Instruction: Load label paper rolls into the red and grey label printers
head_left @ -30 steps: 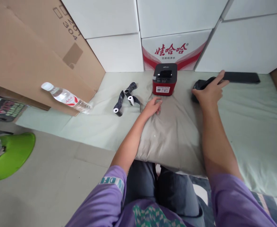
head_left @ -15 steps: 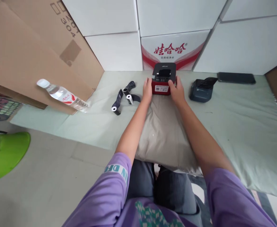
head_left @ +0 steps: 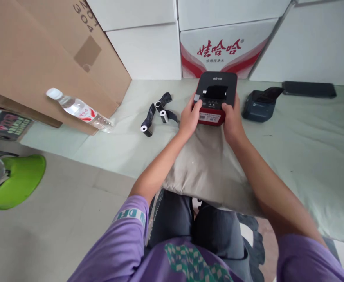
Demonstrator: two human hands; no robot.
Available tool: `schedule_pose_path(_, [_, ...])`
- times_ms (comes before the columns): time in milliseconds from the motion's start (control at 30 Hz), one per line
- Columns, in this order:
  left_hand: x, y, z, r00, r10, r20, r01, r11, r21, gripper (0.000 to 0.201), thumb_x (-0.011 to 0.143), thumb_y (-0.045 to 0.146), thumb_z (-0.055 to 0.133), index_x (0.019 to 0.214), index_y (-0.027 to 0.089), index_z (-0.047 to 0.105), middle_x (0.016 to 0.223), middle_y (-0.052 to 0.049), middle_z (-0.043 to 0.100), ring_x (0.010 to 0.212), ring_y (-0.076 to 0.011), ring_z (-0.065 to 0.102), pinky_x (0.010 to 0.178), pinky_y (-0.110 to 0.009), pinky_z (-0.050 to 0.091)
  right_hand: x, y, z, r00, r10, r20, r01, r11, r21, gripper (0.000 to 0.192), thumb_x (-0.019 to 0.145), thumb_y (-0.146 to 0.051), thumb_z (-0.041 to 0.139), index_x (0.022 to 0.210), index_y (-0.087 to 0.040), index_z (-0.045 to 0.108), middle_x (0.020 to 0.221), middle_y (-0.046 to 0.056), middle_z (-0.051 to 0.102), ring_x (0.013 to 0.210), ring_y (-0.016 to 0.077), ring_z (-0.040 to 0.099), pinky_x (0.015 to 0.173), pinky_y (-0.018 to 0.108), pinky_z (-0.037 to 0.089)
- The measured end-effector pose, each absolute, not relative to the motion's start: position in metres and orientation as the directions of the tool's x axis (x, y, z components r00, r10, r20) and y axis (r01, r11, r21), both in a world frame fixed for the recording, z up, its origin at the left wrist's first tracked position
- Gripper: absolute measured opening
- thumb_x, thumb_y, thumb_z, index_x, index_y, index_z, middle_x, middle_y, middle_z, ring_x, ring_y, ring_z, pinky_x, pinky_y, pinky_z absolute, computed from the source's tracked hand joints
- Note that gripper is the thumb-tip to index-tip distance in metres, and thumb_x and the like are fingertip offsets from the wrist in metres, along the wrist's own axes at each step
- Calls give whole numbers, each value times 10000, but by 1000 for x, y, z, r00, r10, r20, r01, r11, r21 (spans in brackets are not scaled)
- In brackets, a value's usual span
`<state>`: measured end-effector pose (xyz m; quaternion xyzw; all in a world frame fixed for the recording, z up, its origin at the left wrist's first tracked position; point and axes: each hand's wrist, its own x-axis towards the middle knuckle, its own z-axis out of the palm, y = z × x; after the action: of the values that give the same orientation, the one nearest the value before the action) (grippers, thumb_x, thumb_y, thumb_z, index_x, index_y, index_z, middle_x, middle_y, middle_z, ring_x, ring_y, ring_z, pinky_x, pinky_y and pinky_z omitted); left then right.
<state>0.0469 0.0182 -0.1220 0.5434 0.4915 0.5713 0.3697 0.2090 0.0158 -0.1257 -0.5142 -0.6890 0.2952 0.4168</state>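
Note:
A boxy red-and-black printer (head_left: 214, 101) is held between my two hands, its black top tipped toward me. Dark paper pokes out of the slot in that top, and a white label is on its red front. My left hand (head_left: 190, 118) is closed on the left side, thumb on the front top edge. Opposite it, my right hand (head_left: 233, 122) grips the right side, its thumb also on the top edge; most fingers of both hands are hidden. To the right sits a smaller dark-blue printer (head_left: 258, 109) with a black strip sticking out.
Several small black paper rolls (head_left: 146, 131) lie partly unwound to the left. A water bottle (head_left: 80, 110) leans by a cardboard box (head_left: 57, 62). White cartons (head_left: 218, 43) line the back. A black phone-like slab (head_left: 309, 89) lies back right. Something green (head_left: 27, 176) stands at left.
The red-and-black printer has come up and closer to me, showing more of its top. Both hands stay on it. My view has shifted slightly.

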Motion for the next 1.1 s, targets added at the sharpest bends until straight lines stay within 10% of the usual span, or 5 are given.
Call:
schedule_pose_path(467, [50, -127, -127, -312, 950, 30, -54, -49, 997, 360, 1017, 347, 555, 1279, 259, 785, 1474, -46, 752, 1499, -266, 607, 1251, -414, 483, 201, -123, -135, 85, 992, 98, 100, 90, -991, 749, 917, -371, 496, 1663, -393, 436, 1763, -80, 442, 1675, 250, 380, 1411, 516, 309])
schedule_pose_path(667, [36, -113, -135, -331, 943, 1, -109, -39, 993, 178, 897, 283, 703, 1066, 237, 737, 1078, -39, 790, 1082, -214, 728, 978, -330, 571, 210, -118, -139, 71, 992, 108, 62, 104, -993, 701, 907, -380, 542, 1607, -340, 522, 1751, -33, 479, 1685, 290, 361, 1420, 528, 264])
schedule_pose_path(1100, [47, -101, -129, -327, 943, -66, -67, 47, 997, 194, 949, 123, 547, 1082, 262, 568, 923, 5, 655, 908, -173, 653, 845, -299, 550, 211, -110, -128, 53, 956, 289, 281, 264, -923, 632, 946, -371, 554, 1572, -301, 512, 1654, 111, 544, 1533, 327, 520, 1341, 602, 362])
